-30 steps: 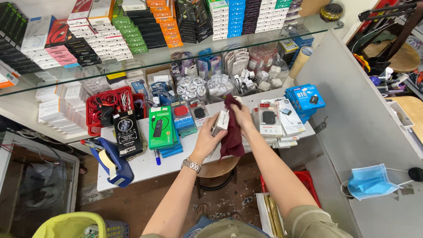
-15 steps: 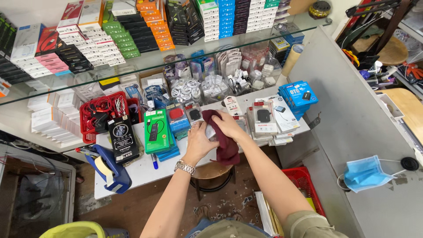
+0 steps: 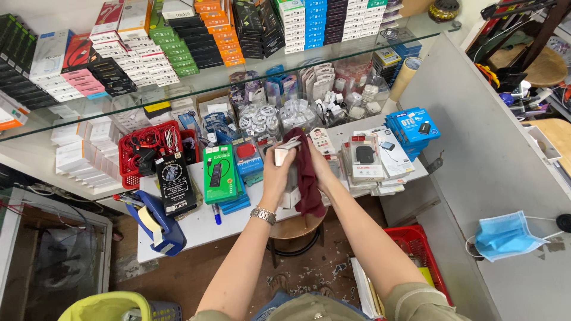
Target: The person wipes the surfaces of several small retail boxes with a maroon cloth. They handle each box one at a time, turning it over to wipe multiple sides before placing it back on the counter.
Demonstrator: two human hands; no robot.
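I hold a small white box (image 3: pixel 285 150) in my left hand (image 3: pixel 278 176), fingers closed around it, above a white table (image 3: pixel 196 229) crowded with packaged accessories. My right hand (image 3: pixel 318 163) presses a dark red cloth (image 3: pixel 307 178) against it, under glass shelves (image 3: pixel 196 83).

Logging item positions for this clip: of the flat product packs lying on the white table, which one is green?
The green pack left of the left hand, between the black pack and the red-and-blue pack. The others are black, blue or white.
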